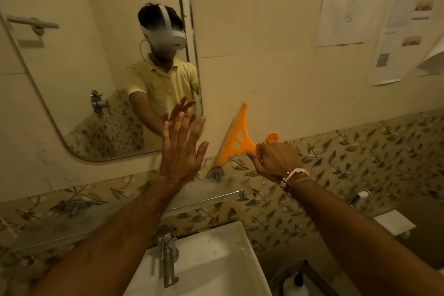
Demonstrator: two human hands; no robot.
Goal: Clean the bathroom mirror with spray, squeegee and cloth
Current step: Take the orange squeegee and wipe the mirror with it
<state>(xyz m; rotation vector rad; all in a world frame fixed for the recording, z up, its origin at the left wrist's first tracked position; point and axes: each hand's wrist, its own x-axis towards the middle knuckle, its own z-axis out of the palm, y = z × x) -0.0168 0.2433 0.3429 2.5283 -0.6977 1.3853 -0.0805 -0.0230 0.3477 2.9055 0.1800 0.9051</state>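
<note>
The bathroom mirror (79, 74) hangs on the tiled wall above the sink, and it reflects a person in a yellow shirt. My left hand (182, 149) is raised flat with fingers spread, its fingertips at the mirror's lower right corner. My right hand (276, 160), with a white bead bracelet at the wrist, grips the handle of an orange squeegee (236, 138). The squeegee's blade stands nearly upright against the wall just right of the mirror's edge. No spray bottle or cloth is clearly in view.
A glass shelf (204, 199) on metal brackets runs below the mirror. Under it sit a white sink (216, 259) and a chrome tap (168, 255). Papers (384, 19) are stuck to the wall at upper right. A bottle (296, 283) stands low beside the sink.
</note>
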